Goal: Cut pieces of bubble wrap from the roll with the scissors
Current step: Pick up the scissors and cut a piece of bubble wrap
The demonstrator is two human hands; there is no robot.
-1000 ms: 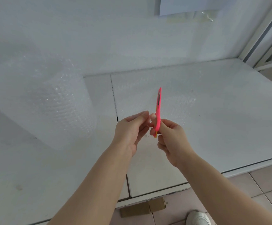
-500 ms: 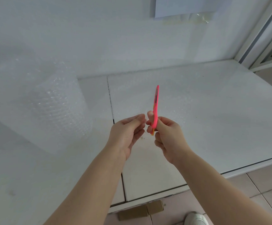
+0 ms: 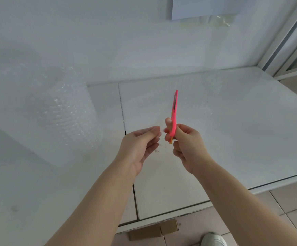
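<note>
Pink scissors [image 3: 174,110] are held up over the white table [image 3: 250,132] by the right hand [image 3: 188,146], whose fingers and thumb are curled round the handles. The blades are pointed up and away and seem to be closed (they are seen edge-on, so this is not sure). The left hand [image 3: 138,146] is kept just beside the right one, not touching the scissors, with its fingers loosely bent and the thumb laid near the first finger; whether something small and clear is pinched there cannot be told. The bubble wrap roll [image 3: 59,114] is stood on the table to the left, well apart from both hands, and it is touched by nothing. A faint bubbly patch [image 3: 206,100] is seen on the table behind the scissors, but it cannot be told if it is a cut piece. The work looks barely begun: the wrap has yet to be pulled out from the roll and cut.
</note>
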